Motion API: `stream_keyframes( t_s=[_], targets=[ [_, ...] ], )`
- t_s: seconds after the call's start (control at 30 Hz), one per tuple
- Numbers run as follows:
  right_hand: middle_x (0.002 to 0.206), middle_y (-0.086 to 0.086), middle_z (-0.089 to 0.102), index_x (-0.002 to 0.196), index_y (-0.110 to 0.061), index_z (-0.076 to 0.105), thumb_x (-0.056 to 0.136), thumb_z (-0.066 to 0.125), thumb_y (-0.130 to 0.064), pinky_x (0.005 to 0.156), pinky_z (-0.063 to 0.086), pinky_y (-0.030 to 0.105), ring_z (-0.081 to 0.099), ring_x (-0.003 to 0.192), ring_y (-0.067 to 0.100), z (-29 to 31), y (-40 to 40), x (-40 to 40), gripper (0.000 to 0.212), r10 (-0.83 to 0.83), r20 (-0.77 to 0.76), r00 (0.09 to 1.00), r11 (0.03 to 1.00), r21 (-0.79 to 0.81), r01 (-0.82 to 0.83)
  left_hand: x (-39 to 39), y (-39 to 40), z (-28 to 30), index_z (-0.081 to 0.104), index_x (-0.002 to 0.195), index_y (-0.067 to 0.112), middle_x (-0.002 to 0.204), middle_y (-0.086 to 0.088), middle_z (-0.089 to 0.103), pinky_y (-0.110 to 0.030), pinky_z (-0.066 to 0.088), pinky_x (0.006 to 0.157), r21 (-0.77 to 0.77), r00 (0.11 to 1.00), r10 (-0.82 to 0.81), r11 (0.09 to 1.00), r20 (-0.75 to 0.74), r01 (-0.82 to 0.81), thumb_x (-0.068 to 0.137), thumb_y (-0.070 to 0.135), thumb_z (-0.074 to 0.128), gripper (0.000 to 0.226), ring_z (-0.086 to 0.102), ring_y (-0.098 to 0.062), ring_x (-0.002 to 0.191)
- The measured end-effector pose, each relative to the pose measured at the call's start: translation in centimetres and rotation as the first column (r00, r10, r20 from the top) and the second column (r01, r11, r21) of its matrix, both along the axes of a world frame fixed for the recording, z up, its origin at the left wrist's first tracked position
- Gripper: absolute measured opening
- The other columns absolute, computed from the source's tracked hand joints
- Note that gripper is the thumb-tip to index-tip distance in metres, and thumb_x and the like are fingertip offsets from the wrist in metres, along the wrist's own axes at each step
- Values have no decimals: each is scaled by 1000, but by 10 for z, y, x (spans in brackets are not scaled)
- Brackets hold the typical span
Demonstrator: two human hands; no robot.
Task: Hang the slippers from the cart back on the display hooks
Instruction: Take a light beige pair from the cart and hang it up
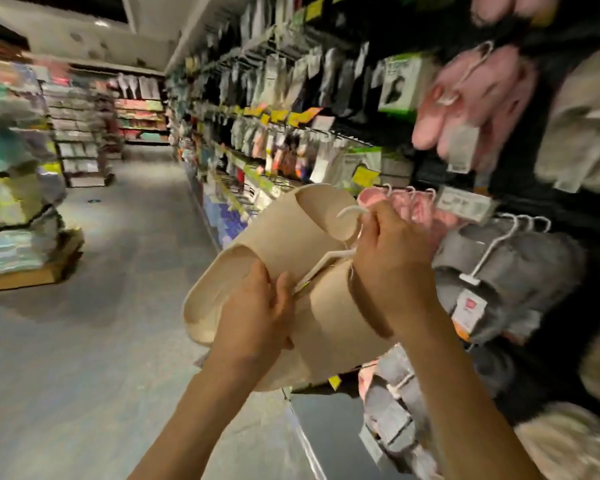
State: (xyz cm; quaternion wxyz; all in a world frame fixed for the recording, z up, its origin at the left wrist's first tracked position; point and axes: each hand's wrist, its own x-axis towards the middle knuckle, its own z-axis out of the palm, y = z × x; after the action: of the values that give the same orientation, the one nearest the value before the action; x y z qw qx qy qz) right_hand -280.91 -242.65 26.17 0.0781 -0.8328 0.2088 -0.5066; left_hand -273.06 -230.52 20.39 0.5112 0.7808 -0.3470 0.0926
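Both hands are holding up the beige slippers [284,265] just left of the grey slippers [510,271] hanging on the rack. Right hand [392,251] is pinching the white hanger [352,211] — hook pointing left, away from the display. Left hand [257,313] is gripping the near slipper. Shop aisle floor [118,271] lying left — picture blurred.

Beige slippers [291,237], plain, on a white hanger [326,263]. Pink slippers [475,98], upper shelf rack; more pink pairs [409,206] on the hooks below. Grey slippers [520,268], white hangers, red-and-white tag [470,308]. Yellow price labels [364,176] along shelf edges. Floor [84,341] grey.
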Motion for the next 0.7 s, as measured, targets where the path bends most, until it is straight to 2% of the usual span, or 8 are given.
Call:
stream_keyframes(
  t_s=[0.07, 0.1, 0.23, 0.3, 0.4, 0.53, 0.63, 0.7],
  targets=[
    [77, 25, 65, 89, -1, 59, 92, 42, -12, 58, 19, 33, 60, 79, 42, -2, -12, -12, 21, -74, 35, 997, 997, -22, 74, -3, -21, 1, 48, 88, 6, 48, 1, 50, -18, 36, 36, 13, 996, -88, 996, -15, 88, 95, 31, 41, 27, 48, -8, 31],
    [78, 26, 65, 89, -1, 60, 90, 41, -14, 59, 21, 35, 60, 80, 44, -2, -17, -18, 23, -118, 40, 992, 993, -24, 119, -5, -29, 2, 48, 87, 6, 47, -1, 51, -21, 38, 36, 24, 992, -126, 992, -16, 127, 95, 33, 41, 29, 48, -9, 31],
    [96, 19, 66, 113, -10, 57, 97, 38, -17, 71, 38, 38, 57, 90, 40, -1, -33, -45, 26, -247, -22, 969, 960, 129, 248, -12, -52, 7, 47, 81, 11, 38, -7, 53, -37, 49, 53, 46, 954, -299, 953, -26, 300, 92, 36, 39, 29, 52, -12, 30],
    [90, 18, 66, 109, -9, 57, 96, 39, -17, 71, 45, 43, 58, 85, 38, 0, -33, -59, 23, -287, -24, 958, 947, 144, 287, -15, -59, 10, 47, 80, 12, 39, -8, 57, -38, 49, 58, 57, 923, -384, 922, -11, 384, 91, 36, 39, 28, 53, -11, 32],
    [81, 20, 65, 99, -5, 59, 95, 42, -12, 59, 39, 40, 57, 74, 38, 1, -24, -77, 19, -417, 21, 908, 907, 63, 415, -20, -66, 14, 46, 80, 12, 41, -3, 60, -36, 48, 60, 71, 858, -513, 856, -8, 512, 91, 34, 39, 26, 53, -9, 33],
    [74, 15, 61, 92, -8, 55, 96, 40, -17, 58, 44, 47, 56, 67, 34, 9, -10, -94, 19, -542, -8, 840, 839, 57, 541, -26, -70, 25, 46, 81, 12, 41, -2, 60, -37, 48, 59, 59, 745, -667, 742, -36, 667, 91, 35, 40, 26, 52, -6, 33],
    [65, 10, 58, 86, -6, 57, 94, 42, -15, 54, 34, 36, 53, 59, 28, 19, -1, -103, 20, -627, 58, 776, 777, -22, 629, -29, -70, 34, 49, 84, 10, 42, -8, 59, -35, 47, 58, 32, 667, -744, 667, -27, 745, 90, 37, 41, 28, 55, -8, 35],
    [65, 8, 58, 86, -6, 57, 94, 43, -16, 55, 30, 36, 51, 60, 26, 27, 6, -106, 19, -652, 56, 756, 756, -21, 654, -31, -69, 39, 50, 84, 12, 45, -9, 59, -35, 46, 62, 16, 639, -769, 639, 14, 769, 87, 40, 40, 29, 59, -11, 41]
  ],
)
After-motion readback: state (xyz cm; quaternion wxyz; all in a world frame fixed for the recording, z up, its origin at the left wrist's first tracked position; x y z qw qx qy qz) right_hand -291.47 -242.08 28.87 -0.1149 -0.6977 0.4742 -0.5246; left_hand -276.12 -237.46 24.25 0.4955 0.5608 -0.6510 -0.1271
